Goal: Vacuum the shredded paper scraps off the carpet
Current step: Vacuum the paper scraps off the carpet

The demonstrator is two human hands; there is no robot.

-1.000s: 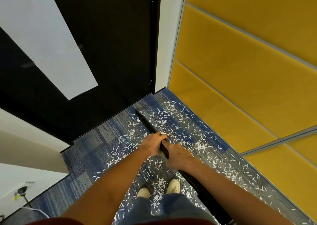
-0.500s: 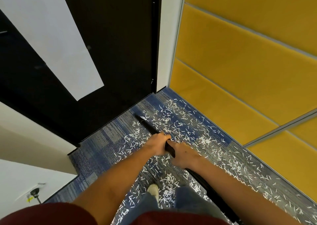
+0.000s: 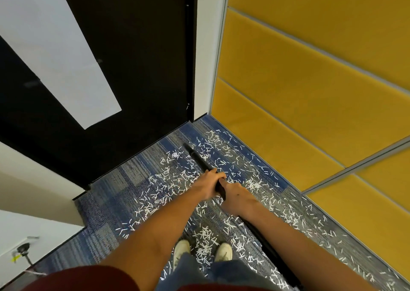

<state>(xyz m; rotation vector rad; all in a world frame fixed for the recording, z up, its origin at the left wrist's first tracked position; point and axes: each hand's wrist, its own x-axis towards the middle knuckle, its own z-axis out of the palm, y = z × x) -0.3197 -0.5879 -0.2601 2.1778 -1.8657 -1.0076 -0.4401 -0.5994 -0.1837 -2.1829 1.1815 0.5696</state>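
White shredded paper scraps (image 3: 206, 233) lie scattered over the blue and grey carpet (image 3: 124, 197), from the far corner down past my feet. A long black vacuum wand (image 3: 198, 157) slants across the carpet, its tip near the foot of the black door. My left hand (image 3: 208, 183) grips the wand from the left, fingers curled over it. Just behind it, my right hand (image 3: 237, 198) holds the same wand. The wand's lower part runs on under my right forearm toward the bottom right. The nozzle end is too thin to make out.
A black door (image 3: 137, 64) with a white panel stands ahead. Yellow padded wall panels (image 3: 310, 91) line the right side. A white wall with a plugged socket (image 3: 23, 247) is at the lower left. My two white shoes (image 3: 224, 252) stand among the scraps.
The view has shifted slightly and my feet have stepped, both shoes showing again. Both hands keep their grip on the wand, whose tip stays near the door's foot.
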